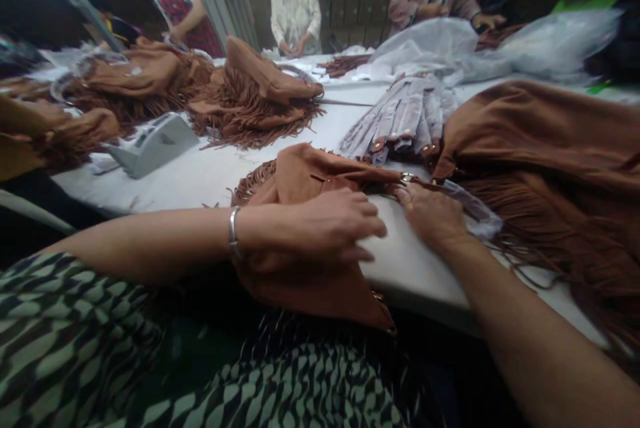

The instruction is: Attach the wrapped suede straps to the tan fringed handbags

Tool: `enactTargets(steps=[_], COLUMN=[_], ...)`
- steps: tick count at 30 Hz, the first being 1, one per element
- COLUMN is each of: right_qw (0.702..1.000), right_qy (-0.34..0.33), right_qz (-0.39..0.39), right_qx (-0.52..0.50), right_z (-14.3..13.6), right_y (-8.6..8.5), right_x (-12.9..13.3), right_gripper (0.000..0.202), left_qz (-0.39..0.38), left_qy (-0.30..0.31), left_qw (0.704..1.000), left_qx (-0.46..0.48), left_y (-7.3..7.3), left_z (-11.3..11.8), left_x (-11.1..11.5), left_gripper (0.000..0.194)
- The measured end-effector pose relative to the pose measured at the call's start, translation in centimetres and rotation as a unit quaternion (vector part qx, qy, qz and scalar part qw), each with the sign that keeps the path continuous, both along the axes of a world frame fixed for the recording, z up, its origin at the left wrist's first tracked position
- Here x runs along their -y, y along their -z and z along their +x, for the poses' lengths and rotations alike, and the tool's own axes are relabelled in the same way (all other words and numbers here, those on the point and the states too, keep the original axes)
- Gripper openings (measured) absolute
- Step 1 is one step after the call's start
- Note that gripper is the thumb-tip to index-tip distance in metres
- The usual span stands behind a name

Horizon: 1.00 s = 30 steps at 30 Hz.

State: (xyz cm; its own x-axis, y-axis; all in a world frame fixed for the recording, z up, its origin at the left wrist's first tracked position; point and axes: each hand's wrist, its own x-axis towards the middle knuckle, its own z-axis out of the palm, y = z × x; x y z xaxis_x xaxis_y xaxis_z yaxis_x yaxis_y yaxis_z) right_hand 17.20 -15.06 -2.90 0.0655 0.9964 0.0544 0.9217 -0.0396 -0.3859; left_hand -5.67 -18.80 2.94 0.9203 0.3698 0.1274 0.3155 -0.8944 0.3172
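Observation:
A brown fringed suede-like bag (305,171) lies over the table's front edge, its lower part hanging toward my lap. My left hand (335,225) is above the bag, fingers apart and slightly blurred, with nothing visible in them. At the bag's right end, my right hand (433,215) pinches the brown strap (380,175) beside a small metal buckle (407,177). Part of the strap is hidden behind its fingers. Just beyond lies a bundle of plastic-wrapped straps (403,115) with metal studs.
On the right is a large brown fringed piece (545,135). More fringed bags (260,88) and a grey tape dispenser (157,145) sit at left on the white table (200,181). Clear plastic sheeting (430,45) lies at the back. Several people stand across the table.

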Motion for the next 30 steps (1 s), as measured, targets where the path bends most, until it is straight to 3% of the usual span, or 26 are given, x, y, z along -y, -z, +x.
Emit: enactTargets(steps=[2, 5, 7, 9, 11, 14, 16, 18, 21, 24, 27, 30], right_qw=[0.998, 0.989, 0.989, 0.996, 0.988, 0.945, 0.919, 0.873, 0.797, 0.751, 0.741, 0.756], right_qy=[0.003, -0.025, -0.041, -0.048, -0.051, -0.061, -0.055, -0.038, -0.026, -0.028, -0.013, -0.003], right_qz=[0.009, 0.031, 0.051, 0.060, 0.057, 0.071, 0.088, 0.091, 0.079, 0.058, 0.033, -0.016], right_qx=[0.057, 0.142, 0.133, 0.039, -0.132, -0.313, -0.380, -0.478, -0.599, -0.657, -0.670, -0.654], right_z=[-0.5, -0.1, 0.5, 1.2, 1.9, 3.1, 3.8, 4.5, 5.5, 6.8, 7.7, 7.8], right_y=[0.4, 0.6, 0.6, 0.6, 0.3, -1.1, -2.5, -3.9, -4.7, -4.1, -3.3, -3.0], right_x=[0.0, 0.4, 0.8, 1.0, 1.2, 1.4, 1.6, 2.0, 2.4, 2.9, 3.4, 3.7], right_gripper=[0.037, 0.042, 0.040, 0.037, 0.038, 0.045, 0.047, 0.045, 0.035, 0.031, 0.032, 0.036], left_qz=[0.075, 0.157, 0.140, 0.041, -0.089, -0.217, -0.254, -0.315, -0.393, -0.395, -0.421, -0.505], left_qy=[0.116, 0.140, 0.124, 0.072, -0.034, -0.164, -0.166, -0.141, -0.136, -0.162, -0.186, -0.175], left_qw=[0.990, 0.975, 0.977, 0.987, 0.990, 0.959, 0.936, 0.912, 0.878, 0.863, 0.832, 0.774], left_qx=[-0.037, -0.070, -0.107, -0.138, -0.106, 0.074, 0.180, 0.222, 0.237, 0.272, 0.308, 0.340], left_y=[1.3, 3.3, 3.3, 1.6, -1.2, -4.7, -5.2, -4.1, -1.0, 1.5, 2.3, 2.1], left_z=[1.4, 2.9, 3.3, 3.3, 3.0, 2.8, 3.3, 4.5, 6.8, 8.3, 8.5, 8.1], left_x=[3.2, 5.9, 5.8, 4.6, 2.9, 0.8, -0.4, -1.4, -2.1, -1.8, -1.6, -2.0], left_gripper=[0.028, 0.019, 0.013, 0.016, 0.021, 0.020, 0.023, 0.040, 0.067, 0.066, 0.056, 0.051])
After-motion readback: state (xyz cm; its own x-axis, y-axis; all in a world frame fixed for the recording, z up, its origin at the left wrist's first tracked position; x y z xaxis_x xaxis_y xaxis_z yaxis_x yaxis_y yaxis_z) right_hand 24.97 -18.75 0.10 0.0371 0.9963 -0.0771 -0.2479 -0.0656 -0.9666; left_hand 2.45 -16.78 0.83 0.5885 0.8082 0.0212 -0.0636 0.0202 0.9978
